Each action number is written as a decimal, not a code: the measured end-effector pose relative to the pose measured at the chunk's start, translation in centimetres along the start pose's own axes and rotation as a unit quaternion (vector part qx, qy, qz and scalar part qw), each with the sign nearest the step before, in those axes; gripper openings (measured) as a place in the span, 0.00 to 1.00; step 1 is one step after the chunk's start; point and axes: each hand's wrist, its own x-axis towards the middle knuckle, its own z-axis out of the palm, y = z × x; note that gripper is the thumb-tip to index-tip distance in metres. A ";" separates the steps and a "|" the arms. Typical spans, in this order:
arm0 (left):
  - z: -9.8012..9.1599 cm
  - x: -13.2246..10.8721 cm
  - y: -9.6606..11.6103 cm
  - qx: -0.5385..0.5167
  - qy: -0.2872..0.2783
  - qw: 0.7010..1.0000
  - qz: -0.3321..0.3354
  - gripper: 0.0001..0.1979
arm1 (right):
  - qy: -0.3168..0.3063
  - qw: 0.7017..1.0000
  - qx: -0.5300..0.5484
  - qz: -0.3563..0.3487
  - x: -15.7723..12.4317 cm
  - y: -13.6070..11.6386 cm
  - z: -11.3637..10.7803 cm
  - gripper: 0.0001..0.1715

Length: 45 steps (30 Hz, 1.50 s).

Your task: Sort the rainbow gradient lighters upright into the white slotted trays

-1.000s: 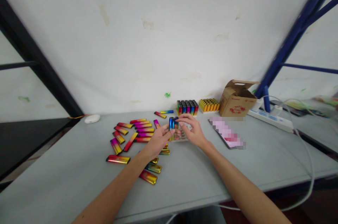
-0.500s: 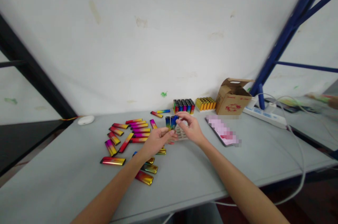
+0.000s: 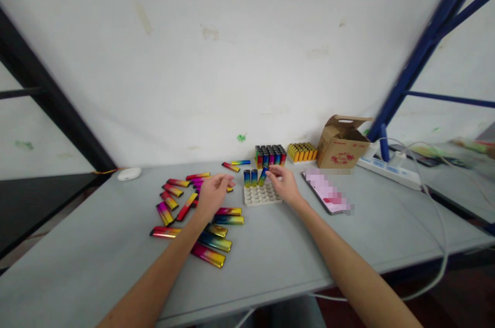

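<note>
A white tray with round holes (image 3: 261, 195) lies in the middle of the grey table (image 3: 96, 256). Two blue-green lighters (image 3: 249, 178) stand upright in its back row. My right hand (image 3: 284, 184) pinches a third blue lighter (image 3: 263, 175), tilted, at the tray's back edge. My left hand (image 3: 212, 195) hovers left of the tray over several scattered rainbow-coloured lighters (image 3: 181, 199), fingers loosely curled with nothing in them.
Behind the tray stand a full tray of dark lighters (image 3: 270, 156), a tray of yellow lighters (image 3: 303, 152) and an open cardboard box (image 3: 342, 142). A phone (image 3: 327, 192) lies right of my hand. A power strip (image 3: 390, 171) with cables and a white mouse (image 3: 129, 174) sit by the wall.
My hands have separated. The left hand let go and moved left over the loose lighters. Two lighters now stand in the tray, and the right hand lowers a third beside them.
</note>
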 end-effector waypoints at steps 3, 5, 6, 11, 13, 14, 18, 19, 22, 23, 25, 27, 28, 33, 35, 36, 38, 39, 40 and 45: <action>0.0 0.1 -0.3 0.002 -0.002 1.000 0.002 0.04 | -0.028 0.999 -0.029 -0.018 -0.1 -0.1 -0.1 0.14; 0.0 0.1 -0.4 0.013 -0.007 1.000 0.011 0.03 | -0.055 0.997 -0.049 -0.029 -0.2 -0.3 -0.2 0.14; 0.0 0.1 -0.5 0.024 -0.006 0.999 0.021 0.03 | -0.069 0.995 -0.058 -0.033 -0.2 -0.4 -0.3 0.14; -0.4 0.0 -0.8 0.102 0.017 0.990 0.092 0.03 | -0.098 0.991 -0.087 -0.026 -0.1 -0.7 -0.6 0.15; -0.6 0.1 -1.0 0.120 0.028 0.987 0.106 0.05 | -0.120 0.985 -0.115 -0.037 -0.1 -0.6 -1.0 0.14; -0.6 0.4 -1.2 0.127 0.032 0.985 0.111 0.06 | -0.138 0.980 -0.135 -0.045 0.0 -0.5 -1.2 0.14; -0.6 2.3 -2.3 0.167 0.020 0.975 0.143 0.08 | -0.203 0.959 -0.190 -0.056 0.0 -0.2 -1.7 0.16; -0.5 3.0 -2.6 0.189 0.010 0.969 0.159 0.09 | -0.211 0.957 -0.192 -0.057 0.0 -0.1 -1.8 0.18; 0.4 5.3 -3.2 0.371 -0.071 0.908 0.184 0.12 | -0.219 0.960 -0.171 -0.048 0.1 0.0 -1.8 0.25; 0.9 6.1 -3.3 0.399 -0.087 0.894 0.182 0.14 | -0.213 0.964 -0.154 -0.036 0.1 0.1 -1.9 0.27; 1.8 7.3 -3.4 0.429 -0.114 0.877 0.184 0.15 | -0.194 0.974 -0.114 -0.003 0.1 0.3 -2.0 0.29; 2.7 8.2 -3.5 0.453 -0.138 0.860 0.188 0.18 | -0.175 0.981 -0.083 0.030 0.1 0.6 -2.2 0.32; 3.0 8.5 -3.5 0.465 -0.147 0.853 0.188 0.18 | -0.168 0.982 -0.073 0.041 0.1 0.7 -2.2 0.33; 3.7 8.5 -3.8 0.513 -0.162 0.823 0.180 0.20 | -0.166 0.982 -0.072 0.047 0.1 0.7 -2.3 0.33; 3.5 8.2 -3.8 0.529 -0.156 0.815 0.177 0.20 | -0.169 0.982 -0.075 0.044 0.1 0.6 -2.2 0.32; 3.4 8.0 -3.8 0.537 -0.151 0.811 0.177 0.20 | -0.169 0.982 -0.076 0.042 0.1 0.6 -2.2 0.32; 3.1 7.8 -3.7 0.548 -0.140 0.805 0.177 0.19 | -0.168 0.982 -0.079 0.036 0.2 0.5 -2.1 0.31; 3.1 7.8 -3.7 0.551 -0.137 0.804 0.177 0.18 | -0.167 0.982 -0.081 0.032 0.2 0.5 -2.0 0.31; 3.0 7.8 -3.7 0.551 -0.135 0.804 0.178 0.16 | -0.166 0.982 -0.083 0.029 0.2 0.5 -2.0 0.30; 3.2 7.9 -3.7 0.515 -0.122 0.827 0.192 0.06 | -0.169 0.981 -0.094 0.027 0.2 0.4 -2.0 0.30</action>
